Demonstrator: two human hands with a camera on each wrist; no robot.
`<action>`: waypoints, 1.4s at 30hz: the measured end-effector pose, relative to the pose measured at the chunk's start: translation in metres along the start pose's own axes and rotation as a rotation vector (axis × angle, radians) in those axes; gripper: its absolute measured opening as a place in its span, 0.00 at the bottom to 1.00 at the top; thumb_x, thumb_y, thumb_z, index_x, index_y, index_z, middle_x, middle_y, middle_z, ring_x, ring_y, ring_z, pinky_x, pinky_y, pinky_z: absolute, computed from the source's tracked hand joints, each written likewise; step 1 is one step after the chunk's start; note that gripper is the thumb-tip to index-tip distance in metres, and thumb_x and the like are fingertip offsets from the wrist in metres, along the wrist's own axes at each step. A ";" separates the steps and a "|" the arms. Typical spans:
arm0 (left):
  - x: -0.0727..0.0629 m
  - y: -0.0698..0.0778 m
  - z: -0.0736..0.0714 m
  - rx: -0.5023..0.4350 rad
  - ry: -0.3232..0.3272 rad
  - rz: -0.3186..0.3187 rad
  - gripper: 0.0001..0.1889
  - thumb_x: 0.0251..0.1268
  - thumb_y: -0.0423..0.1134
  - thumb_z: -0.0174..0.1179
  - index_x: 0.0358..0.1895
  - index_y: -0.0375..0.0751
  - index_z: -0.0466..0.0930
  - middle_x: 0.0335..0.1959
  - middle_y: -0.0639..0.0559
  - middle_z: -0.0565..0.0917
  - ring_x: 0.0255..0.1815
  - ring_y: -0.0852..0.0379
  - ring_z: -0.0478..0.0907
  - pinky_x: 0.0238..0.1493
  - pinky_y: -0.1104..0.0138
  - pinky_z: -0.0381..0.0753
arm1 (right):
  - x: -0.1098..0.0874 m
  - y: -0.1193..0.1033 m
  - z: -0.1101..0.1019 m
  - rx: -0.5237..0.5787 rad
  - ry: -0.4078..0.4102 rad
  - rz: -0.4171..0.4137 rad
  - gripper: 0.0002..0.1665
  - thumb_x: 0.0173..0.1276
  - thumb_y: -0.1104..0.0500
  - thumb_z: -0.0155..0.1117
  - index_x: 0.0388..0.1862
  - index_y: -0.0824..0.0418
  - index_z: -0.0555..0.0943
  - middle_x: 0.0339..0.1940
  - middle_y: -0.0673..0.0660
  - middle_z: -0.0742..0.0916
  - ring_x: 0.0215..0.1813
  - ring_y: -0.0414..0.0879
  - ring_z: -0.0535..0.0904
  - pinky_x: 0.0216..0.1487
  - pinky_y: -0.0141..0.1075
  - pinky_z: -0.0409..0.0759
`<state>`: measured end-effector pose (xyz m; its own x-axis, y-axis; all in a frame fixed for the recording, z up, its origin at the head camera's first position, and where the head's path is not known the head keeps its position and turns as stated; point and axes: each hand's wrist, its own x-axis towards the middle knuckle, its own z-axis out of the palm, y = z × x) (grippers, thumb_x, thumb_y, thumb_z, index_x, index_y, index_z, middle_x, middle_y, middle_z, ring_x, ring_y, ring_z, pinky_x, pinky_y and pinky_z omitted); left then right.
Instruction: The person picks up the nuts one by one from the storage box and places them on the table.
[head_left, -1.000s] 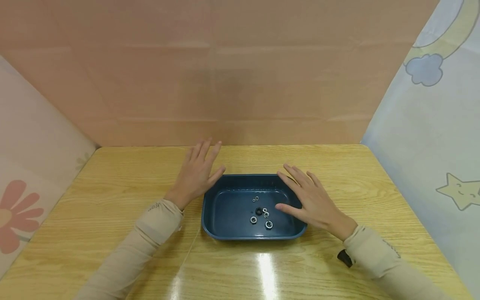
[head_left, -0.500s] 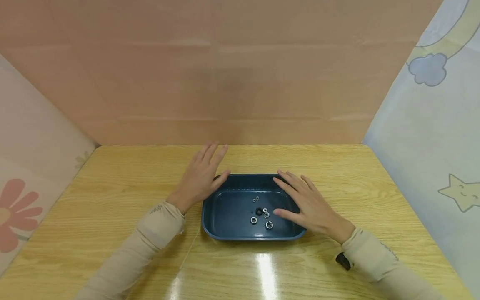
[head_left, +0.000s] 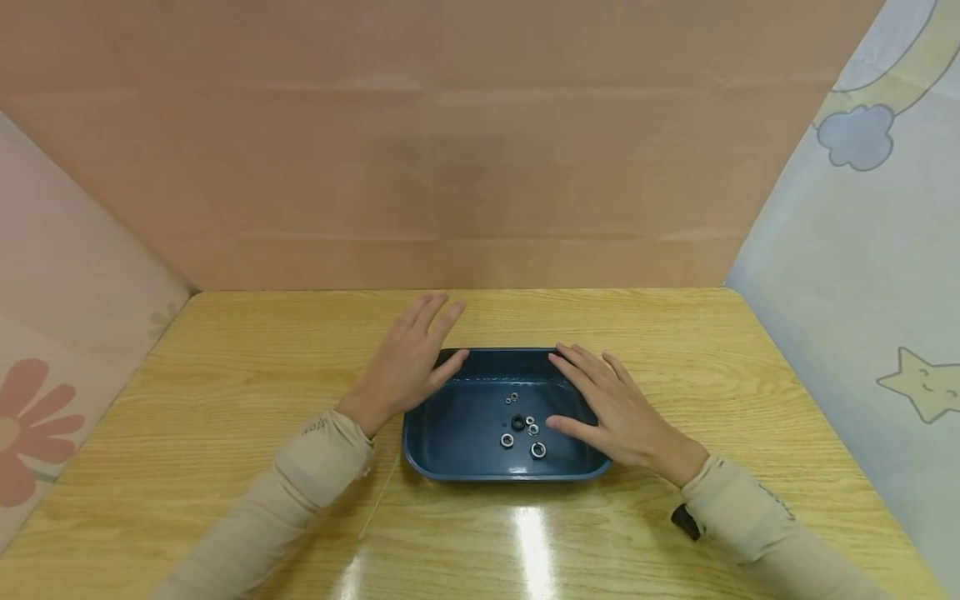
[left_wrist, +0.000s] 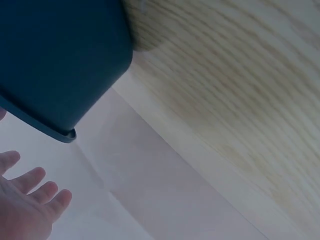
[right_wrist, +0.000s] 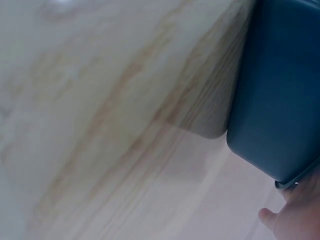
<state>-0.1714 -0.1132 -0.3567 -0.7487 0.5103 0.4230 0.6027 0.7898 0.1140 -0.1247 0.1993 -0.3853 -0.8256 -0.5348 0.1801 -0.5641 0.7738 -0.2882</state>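
A dark blue tray (head_left: 457, 433) sits on the table in the head view. On its floor lie several metal nuts, among them a larger silver nut (head_left: 537, 451), another silver nut (head_left: 507, 440), a black nut (head_left: 518, 422) and tiny ones farther back. My left hand (head_left: 405, 358) hovers at the tray's back left corner, fingers spread and holding nothing. In the left wrist view its fingers (left_wrist: 35, 177) stand apart from the tray wall. Over the right side is my right hand (head_left: 626, 412), fingers extended and holding nothing; whether it touches the rim I cannot tell.
The wooden table (head_left: 262, 400) extends around the tray. A brown paper wall (head_left: 465, 167) rises behind it, with printed walls at both sides. A black object (head_left: 686, 522) shows beside the right sleeve. A thin pale line (head_left: 381, 497) crosses the table near the left sleeve.
My left hand has moved to the right and slightly nearer, over the tray's corner. My right hand shifted a little to the left, then stayed nearly still. The nuts have not moved.
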 end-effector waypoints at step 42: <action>0.001 0.042 0.017 -0.128 -0.120 0.063 0.33 0.66 0.48 0.65 0.72 0.44 0.66 0.61 0.44 0.77 0.63 0.47 0.74 0.65 0.53 0.76 | 0.001 0.001 0.002 0.001 -0.004 -0.012 0.45 0.71 0.38 0.58 0.80 0.51 0.57 0.81 0.57 0.60 0.81 0.60 0.54 0.75 0.63 0.54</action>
<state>-0.1519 -0.0738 -0.3671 -0.7312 0.6006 0.3235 0.6741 0.7089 0.2073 -0.1262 0.1991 -0.3874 -0.8186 -0.5456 0.1794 -0.5741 0.7670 -0.2868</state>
